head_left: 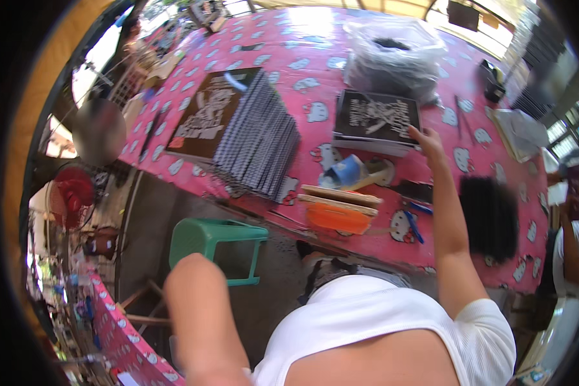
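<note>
Toward the middle of the table point(325, 72), right of the tall spiral-bound stack point(257, 138), I have the right hand point(429, 141) at the right edge of a low stack of dark-covered books point(376, 119); whether its fingers grip, I cannot tell. The left hand lies out of view. I judge the step as taking hold; the next move calls for a secure edge grasp.
</note>
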The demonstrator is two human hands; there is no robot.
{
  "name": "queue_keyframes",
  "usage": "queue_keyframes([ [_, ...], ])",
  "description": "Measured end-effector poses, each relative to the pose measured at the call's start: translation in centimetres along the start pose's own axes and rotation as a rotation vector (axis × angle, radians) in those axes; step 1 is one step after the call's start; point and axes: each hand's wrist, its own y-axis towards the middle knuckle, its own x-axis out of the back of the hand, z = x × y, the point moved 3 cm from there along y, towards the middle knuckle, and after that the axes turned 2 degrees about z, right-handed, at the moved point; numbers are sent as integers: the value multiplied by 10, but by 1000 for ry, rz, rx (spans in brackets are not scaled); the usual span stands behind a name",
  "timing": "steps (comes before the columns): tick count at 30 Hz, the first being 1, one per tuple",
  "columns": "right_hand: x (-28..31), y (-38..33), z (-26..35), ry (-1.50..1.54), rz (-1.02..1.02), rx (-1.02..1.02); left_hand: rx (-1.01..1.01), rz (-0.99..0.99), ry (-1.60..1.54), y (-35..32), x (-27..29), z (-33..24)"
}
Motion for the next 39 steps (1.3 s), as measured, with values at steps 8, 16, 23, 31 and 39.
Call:
queue_keyframes([
  [8, 28, -88, 28, -380, -588, 665, 1352, 56, 54, -154, -8, -33],
  [16, -23, -200, 10, -498, 139, 879, 2142, 476, -252, -246, -4, -78],
  [23, -64, -185, -41, -136, 254, 650, 1902, 736, -313, -284, 19, -88],
  [31, -74, -227, -11, -35, 88, 671, 2280, 110, -58, -298, 32, -149],
  [39, 85, -139, -38, -860, -409, 436, 2170, 201, 57, -287, 27, -134],
])
